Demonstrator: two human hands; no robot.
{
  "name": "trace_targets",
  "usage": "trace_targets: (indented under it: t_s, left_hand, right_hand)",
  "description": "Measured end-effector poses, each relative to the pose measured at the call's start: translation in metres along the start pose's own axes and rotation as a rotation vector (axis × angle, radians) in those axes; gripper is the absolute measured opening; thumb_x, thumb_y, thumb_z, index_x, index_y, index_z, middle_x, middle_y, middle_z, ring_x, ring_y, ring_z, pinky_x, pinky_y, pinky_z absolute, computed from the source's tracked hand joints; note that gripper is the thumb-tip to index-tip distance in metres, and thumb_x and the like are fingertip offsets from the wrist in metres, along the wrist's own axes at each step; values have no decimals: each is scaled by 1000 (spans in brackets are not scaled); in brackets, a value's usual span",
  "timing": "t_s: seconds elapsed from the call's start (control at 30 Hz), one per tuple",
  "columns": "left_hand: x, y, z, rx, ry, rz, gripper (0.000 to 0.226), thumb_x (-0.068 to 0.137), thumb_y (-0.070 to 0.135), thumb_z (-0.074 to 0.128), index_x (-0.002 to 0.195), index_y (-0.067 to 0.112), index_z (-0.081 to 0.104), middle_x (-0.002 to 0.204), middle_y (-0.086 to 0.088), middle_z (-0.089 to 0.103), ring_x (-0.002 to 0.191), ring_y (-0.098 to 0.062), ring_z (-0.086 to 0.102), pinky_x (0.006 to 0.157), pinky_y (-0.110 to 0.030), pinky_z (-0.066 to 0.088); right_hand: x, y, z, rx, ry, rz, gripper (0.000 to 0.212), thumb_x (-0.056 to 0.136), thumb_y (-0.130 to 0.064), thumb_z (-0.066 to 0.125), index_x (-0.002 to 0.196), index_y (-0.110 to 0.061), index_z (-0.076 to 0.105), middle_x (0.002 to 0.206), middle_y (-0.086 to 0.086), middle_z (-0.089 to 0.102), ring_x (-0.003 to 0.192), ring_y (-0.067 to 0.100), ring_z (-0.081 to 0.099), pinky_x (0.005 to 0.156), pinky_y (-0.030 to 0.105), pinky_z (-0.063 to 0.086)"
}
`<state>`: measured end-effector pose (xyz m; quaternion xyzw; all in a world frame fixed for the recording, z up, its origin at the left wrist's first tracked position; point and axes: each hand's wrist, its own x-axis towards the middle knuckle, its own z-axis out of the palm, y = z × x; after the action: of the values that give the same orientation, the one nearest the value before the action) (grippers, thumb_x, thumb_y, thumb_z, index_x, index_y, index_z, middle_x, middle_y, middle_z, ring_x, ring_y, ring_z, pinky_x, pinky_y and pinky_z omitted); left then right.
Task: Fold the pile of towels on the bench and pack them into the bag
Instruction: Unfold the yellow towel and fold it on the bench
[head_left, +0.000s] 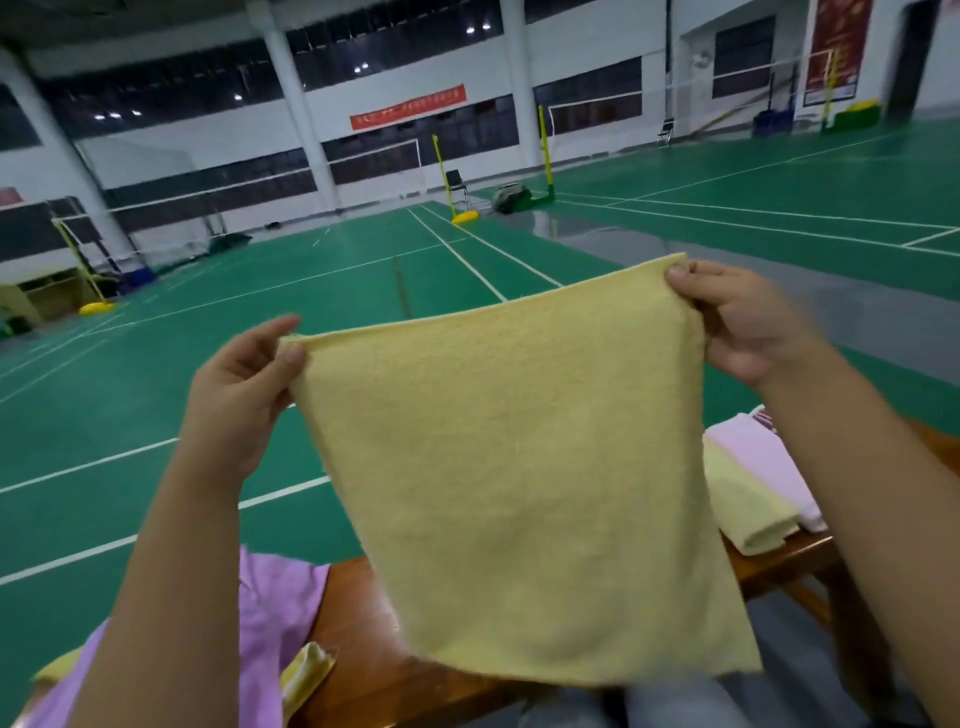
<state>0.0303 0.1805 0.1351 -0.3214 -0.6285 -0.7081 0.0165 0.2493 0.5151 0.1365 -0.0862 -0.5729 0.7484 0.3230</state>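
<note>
Yellow towel (530, 467) held up in the air between both hands, hanging flat, face toward the camera. Long axis runs top to bottom; top edge slopes up toward the right hand. Left hand (236, 400) pinches the top-left corner, thumb in front. Right hand (748, 322) pinches the top-right corner, fingers curled over the edge. Bottom edge hangs free, over the wooden desk (363, 639). The towel blocks the view of the desk's middle. Below the right hand, on the desk: folded yellow towel (748, 509), with a folded pink towel (763, 462) just beside it on the far side. Below the left hand: loose purple towel (275, 613) draped on the desk, another yellow cloth (306, 675) poking out beside it. Green court floor (156, 364) beyond.
</note>
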Motion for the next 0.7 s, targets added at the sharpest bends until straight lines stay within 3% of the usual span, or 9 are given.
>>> trace_targets:
  t_s: [0.13, 0.23, 0.33, 0.47, 0.7]
  left_hand:
    - [-7, -45, 13, 72, 42, -362, 11, 93, 9, 58, 83, 9, 60, 58, 4, 64, 51, -6, 56, 54, -20, 52]
    - [-19, -77, 29, -10, 107, -570, 11, 94, 12, 58, 83, 10, 56, 67, -4, 56, 48, -8, 52, 50, -21, 46]
    - [-42, -84, 62, -89, 136, -591, 14, 95, 11, 55, 81, 9, 52, 62, -2, 52, 44, -7, 50, 43, -18, 44]
    - [-84, -75, 121, -136, 37, -573, 17, 95, 11, 58, 79, 9, 51, 71, -8, 56, 60, -15, 57, 57, -29, 53]
    - [-128, -66, 161, -37, -54, -520, 12, 92, 8, 62, 88, -2, 60, 81, -15, 66, 74, -21, 66, 66, -28, 59]
  right_hand:
    - [8, 34, -11, -7, 121, 308, 14, 95, -9, 49, 86, -8, 60, 56, -3, 66, 49, 7, 63, 48, 19, 52]
    - [6, 64, -9, 2, 260, 414, 12, 93, -4, 53, 83, -5, 58, 56, 1, 66, 46, 7, 63, 46, 20, 52]
    - [-10, 90, 7, -93, 312, 325, 19, 93, -2, 53, 75, -8, 58, 64, 3, 60, 48, 9, 59, 46, 23, 49]
    - [-47, 125, 37, -471, 179, 160, 16, 92, -18, 59, 80, -12, 65, 62, -1, 60, 52, 13, 49, 51, 27, 40]
    - [-96, 147, 57, -676, 5, 47, 12, 89, -34, 62, 87, -23, 67, 79, -6, 71, 78, 9, 67, 72, 38, 57]
